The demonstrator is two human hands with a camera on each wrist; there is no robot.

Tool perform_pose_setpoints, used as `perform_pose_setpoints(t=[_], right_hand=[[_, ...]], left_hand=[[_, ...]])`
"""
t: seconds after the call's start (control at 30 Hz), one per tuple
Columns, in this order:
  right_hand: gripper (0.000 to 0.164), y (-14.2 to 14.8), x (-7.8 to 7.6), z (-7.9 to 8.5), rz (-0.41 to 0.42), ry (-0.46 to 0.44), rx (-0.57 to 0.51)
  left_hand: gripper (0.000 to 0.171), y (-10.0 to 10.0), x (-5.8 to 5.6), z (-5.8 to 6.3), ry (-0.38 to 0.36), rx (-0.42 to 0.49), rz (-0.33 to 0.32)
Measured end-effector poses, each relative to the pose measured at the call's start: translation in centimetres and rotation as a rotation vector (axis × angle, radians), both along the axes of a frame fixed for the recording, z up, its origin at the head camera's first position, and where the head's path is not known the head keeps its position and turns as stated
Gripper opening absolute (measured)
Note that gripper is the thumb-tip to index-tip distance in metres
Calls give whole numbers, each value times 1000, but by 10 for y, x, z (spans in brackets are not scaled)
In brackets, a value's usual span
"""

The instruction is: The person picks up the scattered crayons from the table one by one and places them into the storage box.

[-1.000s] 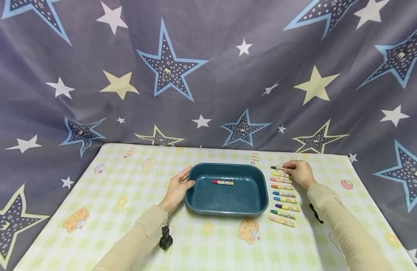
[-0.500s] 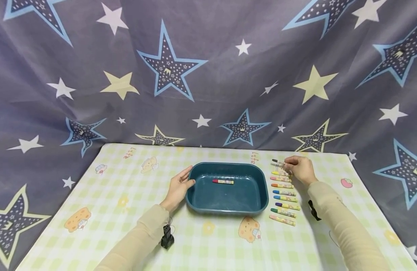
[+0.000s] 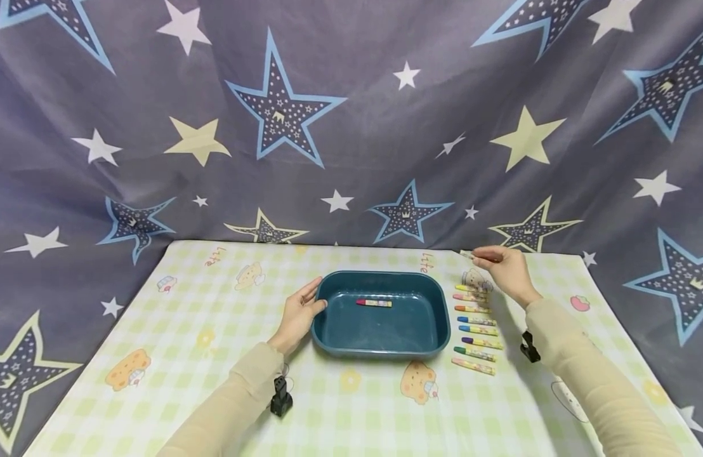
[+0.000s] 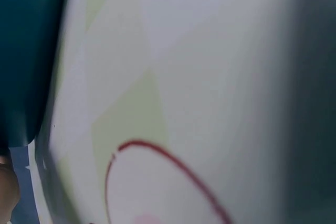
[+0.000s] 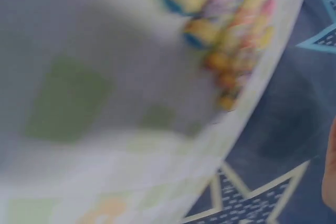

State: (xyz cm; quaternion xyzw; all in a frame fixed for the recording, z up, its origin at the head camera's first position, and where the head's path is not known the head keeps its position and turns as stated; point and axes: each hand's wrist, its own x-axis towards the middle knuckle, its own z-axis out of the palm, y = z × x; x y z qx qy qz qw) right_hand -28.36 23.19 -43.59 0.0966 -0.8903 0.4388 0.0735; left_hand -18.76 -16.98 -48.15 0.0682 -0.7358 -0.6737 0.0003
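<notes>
Starry curtain point(image 3: 351, 127) behind, I saw one red-tipped crayon point(image 3: 374, 303) in the teal tray point(image 3: 380, 333), left hand point(image 3: 297, 318) gripping its rim, right hand point(image 3: 508, 273) pinching a slim, pale-wrapped crayon point(image 3: 466, 254) beyond the crayon row point(image 3: 478, 330).

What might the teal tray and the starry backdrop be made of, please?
The teal tray: probably smooth plastic with a slight gloss, judging by highlights along its inner edges and its rounded, moulded corners.
The starry backdrop: seemingly printed fabric with a dull finish, as it hangs in soft folds; the fibre is unclear.
</notes>
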Motion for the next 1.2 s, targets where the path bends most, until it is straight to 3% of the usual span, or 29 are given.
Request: perform_pose_setpoints(t=[0.13,0.3,0.6,0.83,0.97,1.2], right_hand=[[26,-19,4,14,40,22,-72],[24,-48,14,14,128,9,-159],[24,-89,25,16,209,-53,-190],[20,-118,48,23,281,-102,-199],[21,-129,51,17,310,-132,-202],[20,-145,39,-18,309,-164,-195]], left_hand=[[55,-1,-2,0,-5,1,-9],[55,-2,-1,-2,-12,5,-12],[55,1,-1,1,5,0,-10],[55,-1,0,-2,-19,4,-18],[55,-2,0,0,-16,15,-21],[56,2,7,22,-38,14,-34]])
